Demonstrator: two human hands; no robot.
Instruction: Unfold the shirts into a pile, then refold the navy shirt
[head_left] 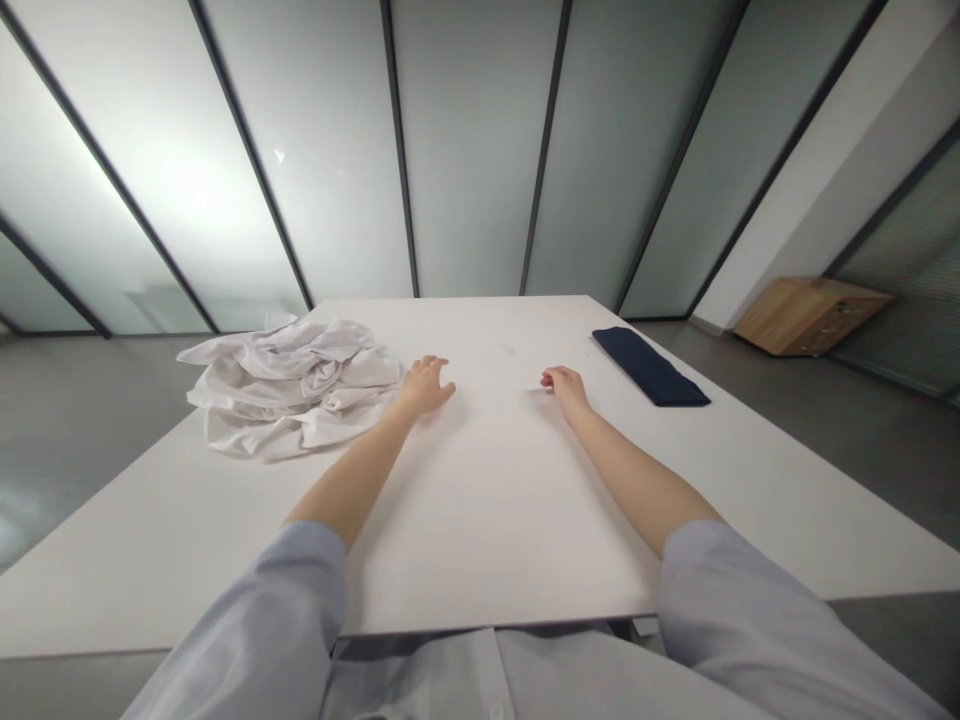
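My left hand (426,385) is stretched over the white table with its thumb and fingers apart and nothing between them. Just left of it lies a heap of crumpled white cloth (292,390), perhaps several garments; the exact kind is hard to make out. My right hand (566,387) is above the table, right of the middle, its fingers curled in and no object showing in them. To the right of that hand, a dark navy folded cloth (649,368) lies flat, apart from it.
The white table (495,540) reaches from my body to near a frosted glass wall (472,150) with dark frames. The heap overhangs the table's left edge. A wooden cabinet (802,315) stands on the grey floor at the far right.
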